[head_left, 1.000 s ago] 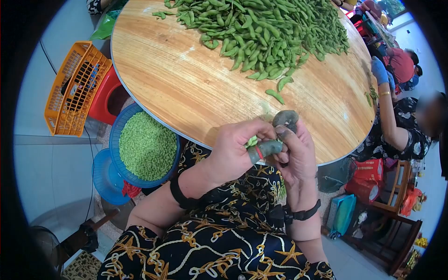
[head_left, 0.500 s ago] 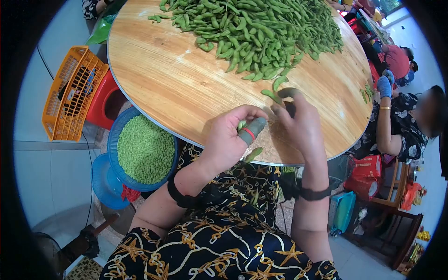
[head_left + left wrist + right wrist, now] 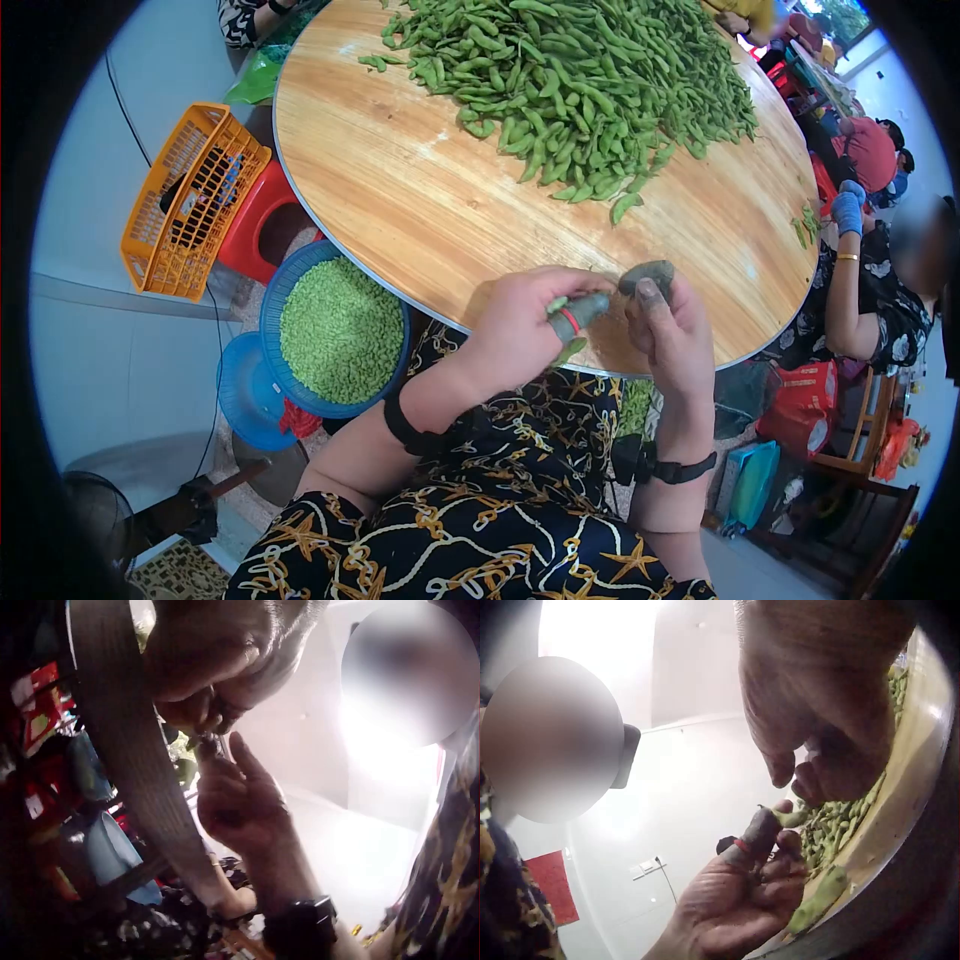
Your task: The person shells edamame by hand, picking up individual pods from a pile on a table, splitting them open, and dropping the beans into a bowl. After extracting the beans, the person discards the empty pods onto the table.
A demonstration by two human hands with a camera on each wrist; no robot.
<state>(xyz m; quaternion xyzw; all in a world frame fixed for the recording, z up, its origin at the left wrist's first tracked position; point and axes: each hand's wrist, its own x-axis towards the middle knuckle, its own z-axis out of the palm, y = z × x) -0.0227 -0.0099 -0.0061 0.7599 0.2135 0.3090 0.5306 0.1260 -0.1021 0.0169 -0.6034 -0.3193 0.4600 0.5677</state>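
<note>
In the head view my left hand [image 3: 520, 330], its thumb in a grey cover with a red band, holds green beans or pods in its curled fingers. The right wrist view shows a green pod [image 3: 791, 818] pinched at the covered thumb's tip, and another pod [image 3: 819, 900] hanging below that hand. My right hand [image 3: 675, 335], with dark covers on its thumb and a finger, is just right of the left one, fingers curled; whether it holds a pod is hidden. A large heap of green pods [image 3: 580, 90] lies on the round wooden table [image 3: 400, 180].
A blue basket of shelled beans [image 3: 340, 335] stands left below the table edge, beside a blue basin [image 3: 250, 390], a red stool [image 3: 262, 225] and an orange crate [image 3: 185, 205]. Another person with a blue glove [image 3: 848, 208] sits at the right.
My right hand reached to the loose pods near the heap, then came back beside the left hand. One loose pod there is gone from the table. The head view has shifted slightly.
</note>
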